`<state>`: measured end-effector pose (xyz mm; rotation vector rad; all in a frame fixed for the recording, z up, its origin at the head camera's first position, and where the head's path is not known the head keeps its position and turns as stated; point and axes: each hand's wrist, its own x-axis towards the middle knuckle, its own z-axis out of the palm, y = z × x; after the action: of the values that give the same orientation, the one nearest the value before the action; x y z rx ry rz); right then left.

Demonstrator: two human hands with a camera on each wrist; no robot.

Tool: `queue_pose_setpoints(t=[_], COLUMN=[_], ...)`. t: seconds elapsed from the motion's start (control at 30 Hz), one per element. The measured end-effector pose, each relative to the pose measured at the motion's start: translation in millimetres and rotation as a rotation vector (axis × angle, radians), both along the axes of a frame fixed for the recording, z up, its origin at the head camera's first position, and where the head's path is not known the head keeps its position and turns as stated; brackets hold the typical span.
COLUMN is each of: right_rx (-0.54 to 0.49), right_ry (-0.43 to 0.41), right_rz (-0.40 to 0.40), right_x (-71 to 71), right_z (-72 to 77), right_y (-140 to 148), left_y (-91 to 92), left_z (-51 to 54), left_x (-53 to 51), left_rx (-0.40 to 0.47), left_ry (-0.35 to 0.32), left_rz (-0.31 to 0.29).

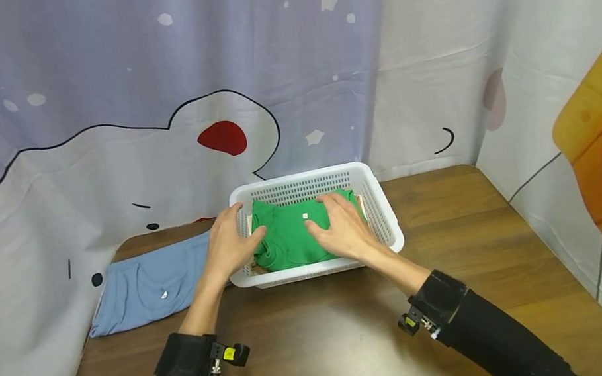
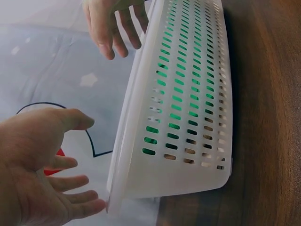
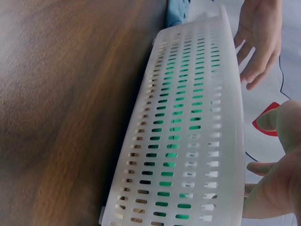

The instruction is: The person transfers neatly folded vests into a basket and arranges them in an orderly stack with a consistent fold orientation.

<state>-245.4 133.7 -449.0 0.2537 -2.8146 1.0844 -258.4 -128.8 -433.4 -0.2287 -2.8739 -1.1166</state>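
A folded green shirt (image 1: 291, 237) with a small white tag lies inside a white perforated plastic basket (image 1: 324, 270). My left hand (image 1: 228, 241) hovers at the basket's left side, thumb and fingers spread apart. Over the right part of the shirt is my right hand (image 1: 342, 224), its fingers loosely bent and holding nothing. In the left wrist view, the left hand (image 2: 47, 165) is outside the basket wall (image 2: 141, 179), with fingertips close to the rim. The right wrist view has the right hand (image 3: 277, 174) beside the rim, partly cut off by the frame edge.
A light blue folded shirt (image 1: 151, 285) with a white tag lies left of the basket on the brown wooden table (image 1: 317, 346). Behind the table hangs a printed curtain (image 1: 306, 79). Something lighter shows beneath the green shirt, mostly hidden.
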Motion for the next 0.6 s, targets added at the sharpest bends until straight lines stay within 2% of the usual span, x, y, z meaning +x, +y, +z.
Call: queue_pose_setpoints(t=[0.27,0.6], right_rx=[-0.015,-0.040], right_ry=[-0.005,0.029], right_rz=[0.065,0.133], right_x=[10.2,23.3], right_z=[1.8,10.9], right_y=[-17.2,-36.7], left_y=[-26.7,-71.2], left_z=[-0.7,4.1], left_x=[6.2,21.3], left_rx=[-0.008,-0.026], left_ry=[0.045,0.020], left_rz=[0.044,0.115])
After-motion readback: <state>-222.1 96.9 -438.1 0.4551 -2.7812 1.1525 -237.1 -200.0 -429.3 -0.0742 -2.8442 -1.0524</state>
